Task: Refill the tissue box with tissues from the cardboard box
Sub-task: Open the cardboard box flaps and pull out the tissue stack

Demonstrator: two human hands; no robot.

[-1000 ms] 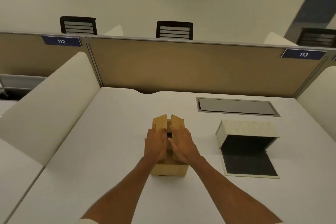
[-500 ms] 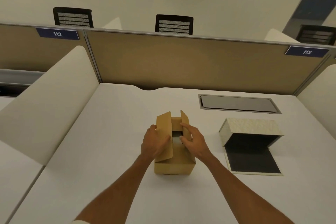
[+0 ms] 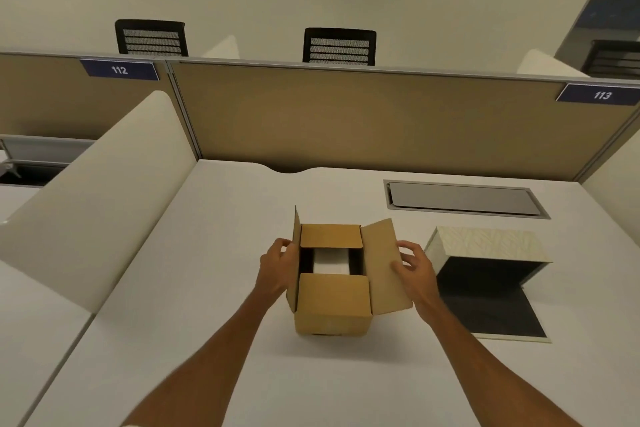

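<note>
The cardboard box [image 3: 332, 302] stands on the white tabletop [image 3: 173, 288], its two long flaps spread apart. The left hand [image 3: 277, 270] grips the left flap [image 3: 297, 253] and the right hand [image 3: 414, 270] holds the right flap [image 3: 384, 263]. White tissues [image 3: 330, 262] show inside. The tissue box [image 3: 485, 267] lies open just right of it.

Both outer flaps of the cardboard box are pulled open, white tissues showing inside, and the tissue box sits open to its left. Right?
One error: the tissue box sits open to the right of the cardboard box, not the left. The head view shows this. The rest holds: left hand and right hand hold the outer flaps open, with white tissues inside.
</note>
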